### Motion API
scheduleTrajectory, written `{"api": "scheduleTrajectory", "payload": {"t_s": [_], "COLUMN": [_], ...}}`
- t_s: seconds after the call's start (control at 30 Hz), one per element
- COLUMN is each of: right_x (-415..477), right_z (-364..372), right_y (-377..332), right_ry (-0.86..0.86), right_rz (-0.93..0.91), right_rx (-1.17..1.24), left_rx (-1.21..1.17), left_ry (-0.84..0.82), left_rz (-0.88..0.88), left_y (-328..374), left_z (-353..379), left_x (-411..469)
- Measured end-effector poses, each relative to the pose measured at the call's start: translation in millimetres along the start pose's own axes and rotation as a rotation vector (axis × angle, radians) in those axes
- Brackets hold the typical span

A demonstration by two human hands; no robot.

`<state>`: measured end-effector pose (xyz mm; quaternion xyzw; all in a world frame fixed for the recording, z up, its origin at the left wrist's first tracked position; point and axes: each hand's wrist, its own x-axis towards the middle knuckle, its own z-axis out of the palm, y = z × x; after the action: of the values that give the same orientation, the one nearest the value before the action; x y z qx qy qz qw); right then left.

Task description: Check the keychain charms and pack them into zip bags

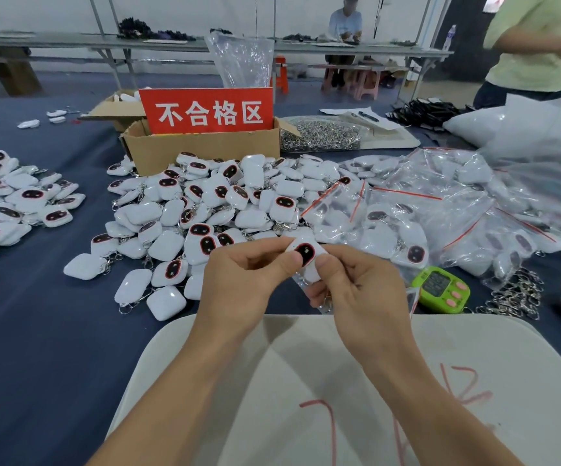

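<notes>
left hand and right hand, fingers tight on one white charm, red sign "不合格区" behind

1. Both bare forearms reached in from the bottom edge and converged toward the middle.
2. The left hand had its fingers curled, with the thumb tip pinching the keychain charm.
3. The right hand pinched the same charm from the other side, its other fingers folded underneath.
4. The thumb tips sat just beside each other, apart.

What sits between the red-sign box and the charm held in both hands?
In the head view, the heap of loose white charms fills that stretch, from the box down to the held charm.
</notes>
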<state>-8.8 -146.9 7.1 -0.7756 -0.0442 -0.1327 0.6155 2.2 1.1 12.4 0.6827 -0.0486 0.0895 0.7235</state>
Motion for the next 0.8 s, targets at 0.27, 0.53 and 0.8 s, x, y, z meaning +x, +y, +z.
{"api": "scheduleTrajectory", "payload": {"t_s": [0.27,0.53,0.8], "right_x": [9.7,23.9,23.6], "right_z": [-16.7,-48.3,-52.6], "right_y": [-9.2,-8.0,-14.2], "right_ry": [0.079,0.307,0.175], "right_rz": [0.032,-0.043,0.009], "right_rx": [0.092,-0.112,0.162], "left_rx": [0.064,0.853,0.831], "left_ry": [0.034,-0.075,-0.035], "left_rz": [0.015,0.102,0.01], "left_y": [-2.8,-11.8,-16.5], "left_z": [8.0,57.8,60.3], "left_x": [-4.4,-35.8,-28.3]}}
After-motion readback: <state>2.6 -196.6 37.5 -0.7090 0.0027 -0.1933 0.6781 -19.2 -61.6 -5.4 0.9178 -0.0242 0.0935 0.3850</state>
